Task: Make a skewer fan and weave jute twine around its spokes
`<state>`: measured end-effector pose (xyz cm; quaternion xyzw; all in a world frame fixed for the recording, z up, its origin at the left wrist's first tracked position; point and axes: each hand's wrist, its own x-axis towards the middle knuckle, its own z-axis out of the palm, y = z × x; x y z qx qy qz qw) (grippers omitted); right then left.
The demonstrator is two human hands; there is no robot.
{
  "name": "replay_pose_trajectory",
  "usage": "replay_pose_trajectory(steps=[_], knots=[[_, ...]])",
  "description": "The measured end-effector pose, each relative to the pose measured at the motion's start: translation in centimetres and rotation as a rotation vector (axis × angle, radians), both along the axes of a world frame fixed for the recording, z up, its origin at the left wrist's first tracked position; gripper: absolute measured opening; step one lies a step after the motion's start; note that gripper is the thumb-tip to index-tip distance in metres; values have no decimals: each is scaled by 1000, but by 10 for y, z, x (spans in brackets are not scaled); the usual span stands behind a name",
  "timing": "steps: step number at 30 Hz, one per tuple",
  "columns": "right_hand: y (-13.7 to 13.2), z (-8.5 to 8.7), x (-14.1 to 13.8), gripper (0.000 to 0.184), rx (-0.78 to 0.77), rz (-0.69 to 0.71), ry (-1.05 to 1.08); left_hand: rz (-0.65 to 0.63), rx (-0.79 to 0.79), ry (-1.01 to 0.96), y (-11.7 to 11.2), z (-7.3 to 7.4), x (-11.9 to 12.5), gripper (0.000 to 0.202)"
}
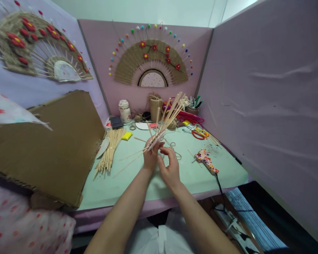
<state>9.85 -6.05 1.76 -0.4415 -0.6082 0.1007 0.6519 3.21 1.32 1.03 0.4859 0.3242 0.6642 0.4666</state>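
A partly built stick fan (159, 135), with thin wooden sticks spreading from a pale base piece, is held up over the middle of the table. My left hand (150, 155) grips it near the base, its fingers mostly behind the piece. Close beside the base, my right hand (171, 165) has thumb and forefinger curled toward each other. Anything pinched at those fingertips is too small to make out. Loose twine (172, 144) lies on the table just behind my hands.
Left of my hands lies a bundle of sticks (110, 150) beside a yellow block (126, 136). A patterned glue gun (206, 160) with its cord rests to the right. Red-handled scissors (199, 134), a twine roll (155, 107) and a white jar (124, 111) sit farther back. Cardboard (47, 141) stands left.
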Motion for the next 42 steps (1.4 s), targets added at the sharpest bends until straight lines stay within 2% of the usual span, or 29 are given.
replay_pose_trajectory(steps=[3,5,10,13,18,24,31,36,40,42], knots=[[-1,0,5,15,47,-56,25,-14,-82,-49,0,8,-3,42],[-1,-1,8,13,53,-88,51,27,-105,-93,1,15,-6,43],[4,-4,9,11,29,-112,124,83,-49,-155,5,35,-10,44],[7,-6,7,11,-10,-96,144,111,-15,-155,7,41,-11,43],[9,-11,9,11,-75,-76,150,136,46,-139,11,31,-18,56],[11,-15,14,10,-152,-65,170,153,96,-77,8,17,-26,50],[8,-9,8,16,-153,6,123,23,98,-42,9,7,-26,54],[10,0,2,23,-117,81,62,-65,76,12,2,6,-22,56],[18,6,-2,6,-65,86,57,-89,50,5,-2,8,-20,55],[22,7,-3,10,-66,55,105,-98,61,-6,-1,9,-20,55]])
